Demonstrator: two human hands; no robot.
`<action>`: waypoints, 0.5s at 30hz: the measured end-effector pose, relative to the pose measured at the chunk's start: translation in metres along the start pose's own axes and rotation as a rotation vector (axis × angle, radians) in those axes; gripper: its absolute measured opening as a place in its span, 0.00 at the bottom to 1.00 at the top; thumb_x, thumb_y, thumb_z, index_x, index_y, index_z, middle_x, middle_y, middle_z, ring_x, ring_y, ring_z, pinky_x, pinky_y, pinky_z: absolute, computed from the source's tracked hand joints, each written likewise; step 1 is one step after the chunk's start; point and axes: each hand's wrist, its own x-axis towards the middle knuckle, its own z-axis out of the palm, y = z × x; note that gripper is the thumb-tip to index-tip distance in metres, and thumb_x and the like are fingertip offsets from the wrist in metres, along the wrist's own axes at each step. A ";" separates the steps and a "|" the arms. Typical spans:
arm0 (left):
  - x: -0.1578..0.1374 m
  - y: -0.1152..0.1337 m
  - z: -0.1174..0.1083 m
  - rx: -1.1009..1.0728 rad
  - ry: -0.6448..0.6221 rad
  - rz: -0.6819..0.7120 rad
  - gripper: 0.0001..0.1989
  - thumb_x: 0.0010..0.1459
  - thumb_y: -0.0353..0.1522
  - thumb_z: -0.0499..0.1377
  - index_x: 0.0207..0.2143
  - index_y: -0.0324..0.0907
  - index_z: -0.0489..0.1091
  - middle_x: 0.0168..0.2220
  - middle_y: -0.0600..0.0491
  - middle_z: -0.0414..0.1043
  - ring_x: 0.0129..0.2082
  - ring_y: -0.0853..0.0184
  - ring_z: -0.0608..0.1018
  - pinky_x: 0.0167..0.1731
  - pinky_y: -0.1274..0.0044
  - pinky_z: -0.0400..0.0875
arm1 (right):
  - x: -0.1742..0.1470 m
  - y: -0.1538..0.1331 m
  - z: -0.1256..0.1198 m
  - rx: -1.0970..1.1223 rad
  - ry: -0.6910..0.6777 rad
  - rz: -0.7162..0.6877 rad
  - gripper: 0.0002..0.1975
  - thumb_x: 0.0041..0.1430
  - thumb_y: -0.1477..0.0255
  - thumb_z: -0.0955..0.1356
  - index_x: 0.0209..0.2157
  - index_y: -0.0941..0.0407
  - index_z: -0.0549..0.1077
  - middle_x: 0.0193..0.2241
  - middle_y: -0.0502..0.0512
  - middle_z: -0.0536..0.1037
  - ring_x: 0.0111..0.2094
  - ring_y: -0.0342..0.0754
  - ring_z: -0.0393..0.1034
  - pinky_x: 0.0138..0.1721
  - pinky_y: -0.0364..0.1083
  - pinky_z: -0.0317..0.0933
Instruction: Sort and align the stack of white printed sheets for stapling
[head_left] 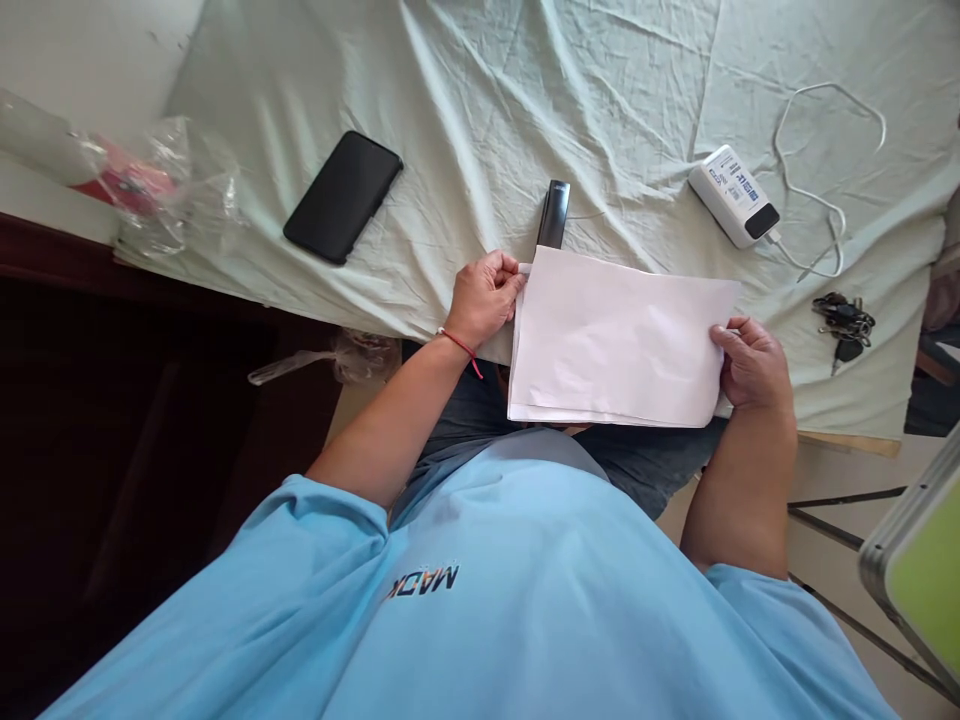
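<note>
Several sheets of white paper (619, 345) lie stacked at the table's front edge, partly overhanging my lap. My left hand (486, 295) is closed in a pinch at the stack's upper left, on a corner of paper that sticks out past the top sheet. At the right edge, my right hand (752, 365) grips the sheets between thumb and fingers. Just beyond the paper's upper left is a narrow black stapler-like object (553, 213); its near end is hidden behind the sheets.
A pale green cloth (480, 110) covers the table. On it are a black phone (343, 197) at left, a white power bank (729, 192) with a white cable at right, and keys (845, 322). A clear plastic bag (161, 190) sits at the left edge. A green-panelled board (926, 570) stands at lower right.
</note>
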 end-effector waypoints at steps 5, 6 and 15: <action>0.000 -0.004 -0.001 -0.022 -0.018 0.026 0.09 0.70 0.37 0.66 0.37 0.46 0.69 0.24 0.60 0.72 0.17 0.73 0.68 0.20 0.79 0.59 | -0.005 0.003 0.004 -0.009 -0.024 0.010 0.31 0.35 0.58 0.88 0.41 0.49 0.81 0.32 0.53 0.85 0.38 0.59 0.82 0.37 0.54 0.80; 0.000 -0.005 -0.001 -0.019 -0.020 0.033 0.10 0.71 0.38 0.66 0.38 0.46 0.69 0.24 0.60 0.71 0.18 0.73 0.68 0.20 0.79 0.59 | -0.008 0.003 0.005 -0.013 -0.038 0.017 0.31 0.34 0.57 0.88 0.41 0.49 0.82 0.34 0.54 0.86 0.40 0.60 0.83 0.38 0.55 0.81; -0.002 0.001 -0.001 -0.019 -0.008 0.001 0.08 0.71 0.34 0.64 0.37 0.46 0.69 0.23 0.60 0.70 0.18 0.72 0.68 0.22 0.78 0.62 | -0.017 0.002 0.005 -0.144 -0.112 0.065 0.29 0.38 0.51 0.88 0.40 0.48 0.86 0.38 0.55 0.89 0.41 0.63 0.85 0.33 0.58 0.84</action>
